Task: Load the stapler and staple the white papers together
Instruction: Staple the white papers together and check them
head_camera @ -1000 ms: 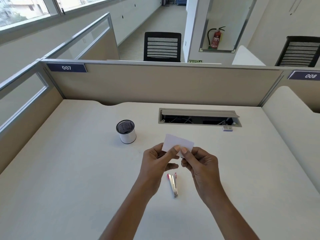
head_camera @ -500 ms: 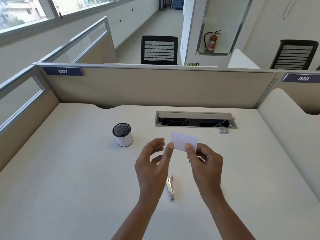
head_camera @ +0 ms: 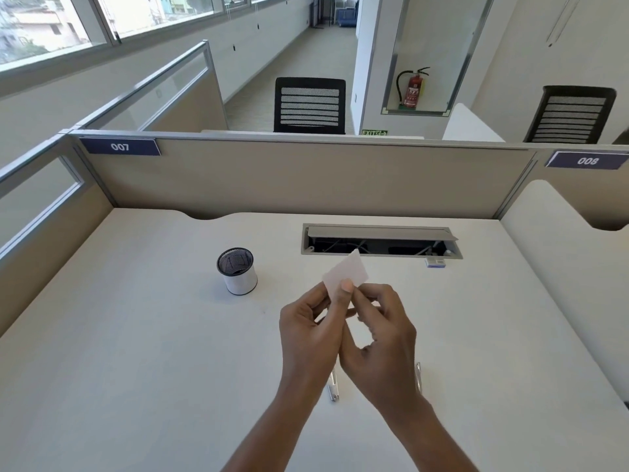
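Note:
A small stack of white papers (head_camera: 347, 272) is held above the desk, tilted with one corner pointing up. My left hand (head_camera: 311, 330) pinches its lower edge with the thumb on the front face. My right hand (head_camera: 383, 335) is close against the left, fingers curled, pinching the same lower edge from the right. The stapler (head_camera: 333, 386) lies on the desk below my hands, and only its silver near end shows. A small blue and white staple box (head_camera: 435, 263) sits by the cable tray.
A white mesh pen cup (head_camera: 237, 271) stands to the left of my hands. An open cable tray (head_camera: 381, 242) is set into the desk (head_camera: 136, 335) behind the papers. A thin silvery strip (head_camera: 418, 376) lies right of my right wrist. Beige partitions close the back and sides.
My left hand, which had let go half a second ago, pinches the papers again. The papers have turned from flat to corner-up, and my two hands have come together.

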### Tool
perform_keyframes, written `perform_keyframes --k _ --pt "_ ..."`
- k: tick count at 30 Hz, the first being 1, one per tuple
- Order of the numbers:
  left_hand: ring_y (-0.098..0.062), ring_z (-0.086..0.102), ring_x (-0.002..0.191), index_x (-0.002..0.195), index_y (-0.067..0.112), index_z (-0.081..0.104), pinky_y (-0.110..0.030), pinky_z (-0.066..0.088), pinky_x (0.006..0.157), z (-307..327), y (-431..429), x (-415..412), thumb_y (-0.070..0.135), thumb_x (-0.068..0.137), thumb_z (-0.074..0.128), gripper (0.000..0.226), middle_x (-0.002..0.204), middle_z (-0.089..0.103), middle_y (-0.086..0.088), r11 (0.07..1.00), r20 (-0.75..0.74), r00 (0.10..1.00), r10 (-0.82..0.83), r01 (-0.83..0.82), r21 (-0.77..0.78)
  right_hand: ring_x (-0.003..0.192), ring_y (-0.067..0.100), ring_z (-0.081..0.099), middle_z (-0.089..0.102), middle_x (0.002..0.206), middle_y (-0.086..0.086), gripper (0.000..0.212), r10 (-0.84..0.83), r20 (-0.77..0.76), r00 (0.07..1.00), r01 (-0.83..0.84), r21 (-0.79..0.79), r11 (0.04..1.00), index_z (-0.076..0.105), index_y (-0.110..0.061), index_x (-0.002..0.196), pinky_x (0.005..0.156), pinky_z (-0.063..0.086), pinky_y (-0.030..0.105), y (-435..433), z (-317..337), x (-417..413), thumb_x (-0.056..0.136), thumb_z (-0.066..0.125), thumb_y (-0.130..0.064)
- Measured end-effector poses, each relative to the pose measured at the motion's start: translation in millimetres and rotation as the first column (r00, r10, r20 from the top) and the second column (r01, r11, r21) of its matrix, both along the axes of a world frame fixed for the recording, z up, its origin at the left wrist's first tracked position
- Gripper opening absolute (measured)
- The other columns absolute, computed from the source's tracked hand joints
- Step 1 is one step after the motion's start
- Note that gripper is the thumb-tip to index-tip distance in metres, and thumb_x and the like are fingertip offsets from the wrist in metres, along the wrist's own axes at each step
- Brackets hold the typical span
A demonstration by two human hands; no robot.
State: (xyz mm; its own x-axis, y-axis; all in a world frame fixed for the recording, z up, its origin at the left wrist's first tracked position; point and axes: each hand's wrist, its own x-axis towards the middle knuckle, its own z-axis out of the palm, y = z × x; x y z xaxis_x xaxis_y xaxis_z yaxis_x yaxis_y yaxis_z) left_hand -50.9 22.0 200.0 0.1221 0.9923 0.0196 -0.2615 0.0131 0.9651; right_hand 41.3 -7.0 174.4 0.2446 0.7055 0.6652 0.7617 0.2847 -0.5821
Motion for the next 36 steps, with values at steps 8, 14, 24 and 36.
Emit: perform_keyframes --k 8,14,24,36 --pt "-0.021 0.077 0.093 0.100 0.016 0.079 -0.028 0.062 0.075 0.6 14.1 -8.8 0.014 0.101 0.060 0.020 0.097 0.081 -0.006 0.997 0.054 0.998 0.021 -0.017 -0.073 0.092 0.013 0.062 0.060 0.109 -0.001 0.037 -0.071 -0.229 0.971 0.066 -0.031 0.997 0.068 -0.011 0.124 0.070 0.053 0.016 4.1 9.2 17.1 0.089 0.075 -0.021" --pt "-0.026 0.077 0.085 0.100 0.018 0.078 -0.032 0.063 0.075 -1.1 18.0 -11.6 0.014 0.097 0.066 0.014 0.094 0.081 -0.007 0.998 0.015 1.000 -0.025 0.026 -0.066 0.082 0.014 0.070 0.077 0.089 -0.002 0.012 -0.042 -0.715 0.698 -0.173 -0.225 0.959 0.077 -0.023 0.104 0.067 0.060 0.031 12.6 19.6 24.5 0.094 0.070 -0.021" --pt "-0.026 0.076 0.085 0.106 0.010 0.079 -0.031 0.061 0.078 -4.3 22.4 -16.9 0.019 0.086 0.076 0.022 0.094 0.080 -0.012 0.990 -0.004 0.991 -0.136 0.136 -0.045 0.079 0.020 0.071 0.078 0.084 0.010 0.011 -0.013 -0.861 0.508 -0.253 -0.164 0.953 0.081 -0.013 0.092 0.071 0.055 0.031 7.3 15.4 15.3 0.093 0.070 -0.013" --pt "-0.020 0.077 0.082 0.110 0.008 0.077 -0.040 0.064 0.083 -13.3 26.0 -25.0 0.020 0.095 0.069 0.022 0.093 0.080 -0.007 0.982 -0.123 0.974 -0.188 0.185 -0.037 0.079 0.022 0.068 0.078 0.087 0.009 0.010 -0.014 -0.866 0.501 -0.261 -0.167 0.951 0.080 -0.012 0.094 0.070 0.055 0.033 1.6 10.9 14.0 0.092 0.070 -0.011"
